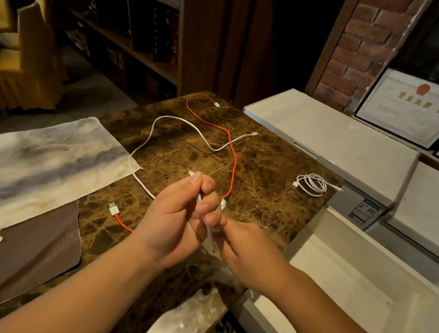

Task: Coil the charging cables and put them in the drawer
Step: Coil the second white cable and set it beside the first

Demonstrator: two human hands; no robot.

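My left hand (182, 212) pinches one end of a long white cable (156, 124) just above the brown marble counter (263, 173). My right hand (245, 248) grips the same cable a little lower, close against the left fingers. From my hands the white cable runs out across the counter in loose bends. A red cable (234, 165) lies uncoiled across it, one white plug (113, 209) near my left wrist. A coiled white cable (311, 184) rests at the counter's right edge. No drawer is in view.
A pale cloth (43, 164) lies on the counter's left part, over a brown mat (11, 257). White chest freezers (332, 138) stand against the counter's right side. Framed certificates (411, 107) lean on a brick wall. Dark shelves and yellow chairs stand at the back left.
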